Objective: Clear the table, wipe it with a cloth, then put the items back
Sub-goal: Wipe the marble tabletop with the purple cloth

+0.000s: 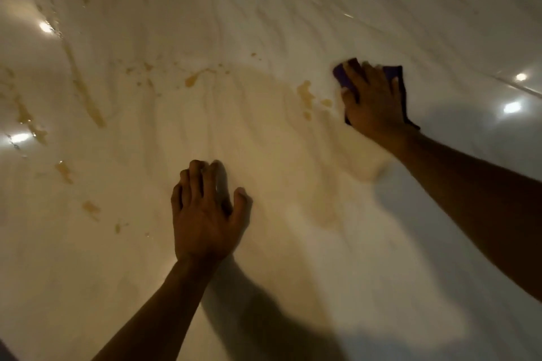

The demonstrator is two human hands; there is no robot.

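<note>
A glossy white table top [264,9] fills the whole view. Brown liquid smears and drops [305,94] lie across its middle and left side. My right hand [372,102] lies flat with spread fingers on a dark purple cloth [394,75], pressing it onto the table at the upper right, just right of a brown puddle. My left hand [205,214] rests on the bare table at the centre, its fingertips bent down onto the surface, holding nothing.
A long brown streak [85,91] and more wet patches [29,123] run down the left side. Lamp reflections [511,107] glare on the surface at left and right. A faint seam [513,86] crosses the table at the right.
</note>
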